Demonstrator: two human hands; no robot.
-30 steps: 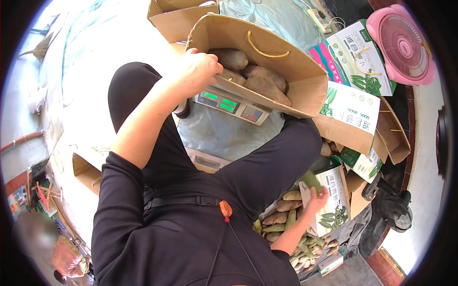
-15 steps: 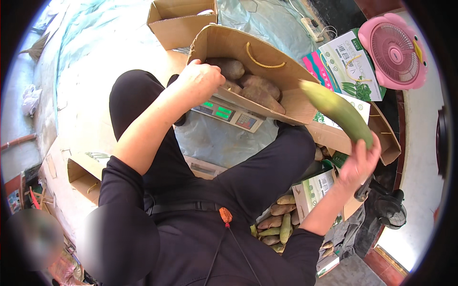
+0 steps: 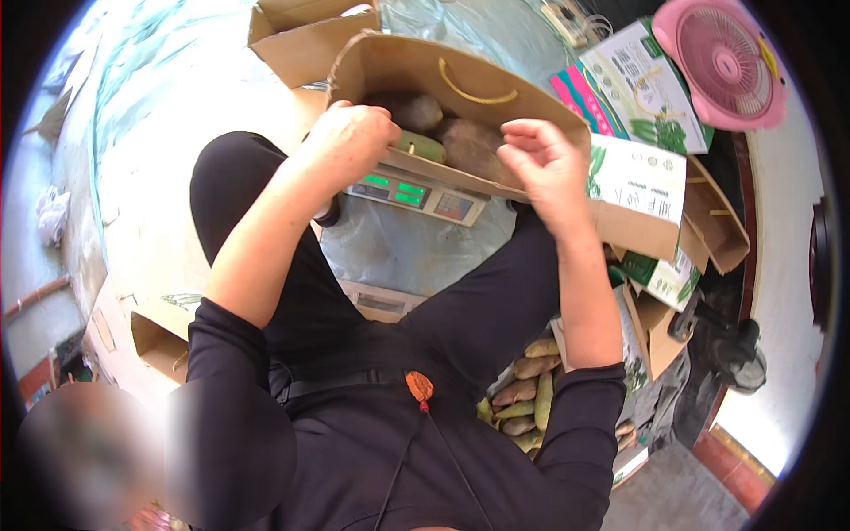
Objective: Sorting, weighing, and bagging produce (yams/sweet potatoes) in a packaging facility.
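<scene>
An open cardboard box (image 3: pixel 496 81) with a yellow rope handle rests on a digital scale (image 3: pixel 440 204) in front of me. Inside lie several brownish, dirt-covered radishes (image 3: pixel 469 146) and one green radish (image 3: pixel 421 146) along the near wall. My left hand (image 3: pixel 354 135) is closed over the box's near left rim. Over the right end of the box hovers my right hand (image 3: pixel 551 173), its thumb and fingers apart with nothing between them. The bottom of the box is hidden by the radishes and the near wall.
More radishes (image 3: pixel 522 398) are heaped beside my right leg. Other cardboard boxes stand at the back (image 3: pixel 310 40), at the left (image 3: pixel 159 341) and at the right (image 3: pixel 639 190). A pink fan (image 3: pixel 726 66) sits far right, a power strip (image 3: pixel 564 22) at the back.
My right hand has brought the green radish left from the right side and let go of it in the box. My left hand has stayed at the box's left rim.
</scene>
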